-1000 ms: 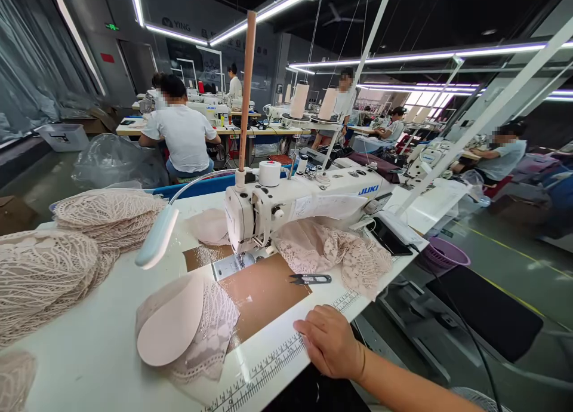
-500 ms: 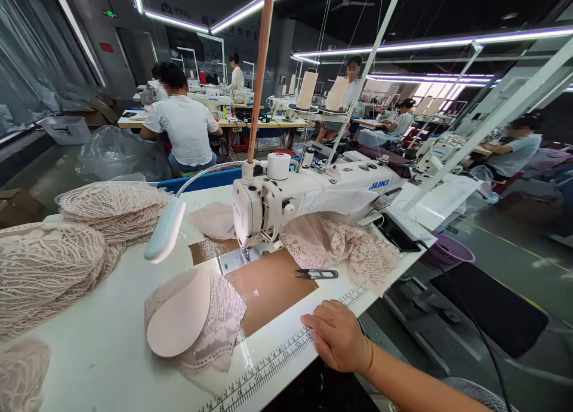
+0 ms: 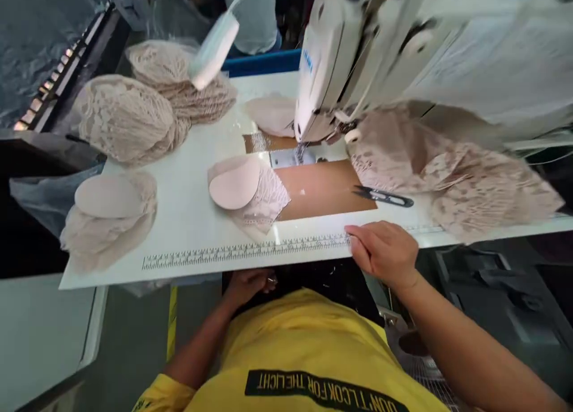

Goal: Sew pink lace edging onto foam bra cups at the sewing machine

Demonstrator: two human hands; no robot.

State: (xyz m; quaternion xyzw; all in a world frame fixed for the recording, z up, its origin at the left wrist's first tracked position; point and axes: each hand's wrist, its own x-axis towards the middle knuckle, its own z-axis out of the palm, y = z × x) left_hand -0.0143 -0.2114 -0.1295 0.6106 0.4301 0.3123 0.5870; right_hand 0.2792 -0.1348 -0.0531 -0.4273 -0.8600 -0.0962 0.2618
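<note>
My right hand (image 3: 385,251) rests at the table's front edge with its fingers curled in and nothing visible in them. Its index fingertip lies by the printed ruler, and the thumb is lower at the edge. Below the table edge, over my dark lap, my left hand (image 3: 253,283) is loosely closed, partly in shadow, with a ring showing. Thread snips (image 3: 385,196) lie just beyond my right hand. A smooth beige bra cup (image 3: 235,182) sits on a lace piece (image 3: 272,197) left of the brown plate (image 3: 320,188). The sewing machine's needle area (image 3: 299,152) stands behind them.
Stacked lace pieces (image 3: 128,119) fill the table's back left. Another pad (image 3: 110,196) on lace lies at the front left. Bunched lace fabric (image 3: 483,179) spreads right, under the machine arm. A lamp (image 3: 215,51) hangs over the back; a ruler (image 3: 246,251) runs along the front edge.
My view has tipped down and closer to the table. My left hand and yellow shirt have come into view. My right hand stays at the table edge, and the cup and snips stay in place.
</note>
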